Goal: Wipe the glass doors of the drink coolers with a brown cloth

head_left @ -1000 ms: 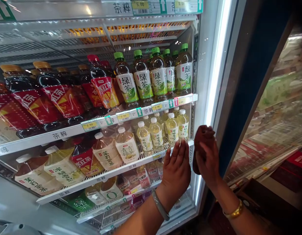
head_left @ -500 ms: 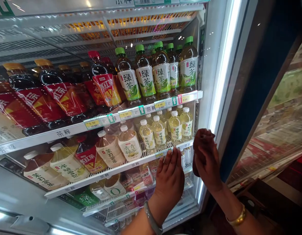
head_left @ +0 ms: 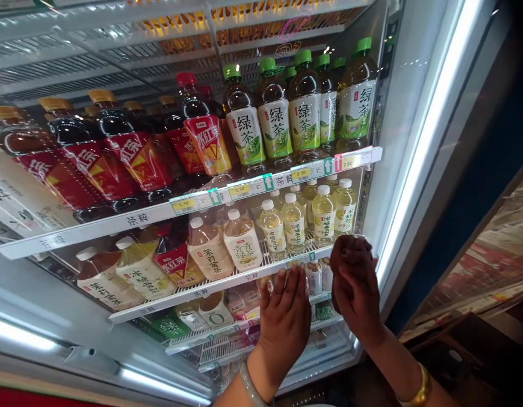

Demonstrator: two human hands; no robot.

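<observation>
My left hand (head_left: 287, 316) is open, its fingers stretched out and flat, in front of the lower shelves of a drinks cooler. My right hand (head_left: 358, 299) is closed around a bunched dark brown-red cloth (head_left: 350, 254), near the right end of a shelf edge (head_left: 253, 275). Above and behind the hands stand small bottles of pale yellow drink (head_left: 294, 223) with white caps. Reflections suggest a glass pane in front of the shelves; whether either hand touches it I cannot tell.
Green tea bottles (head_left: 304, 113) with green caps and red-labelled iced tea bottles (head_left: 132, 152) fill the upper shelf. Large white-capped bottles (head_left: 243, 240) stand below. A bright light strip (head_left: 431, 124) and a dark frame (head_left: 456, 186) run along the right side.
The view has swung left, so the shelves sit further right in the picture. Against the shelves, both hands have moved left; the cloth now overlaps the shelf's right end.
</observation>
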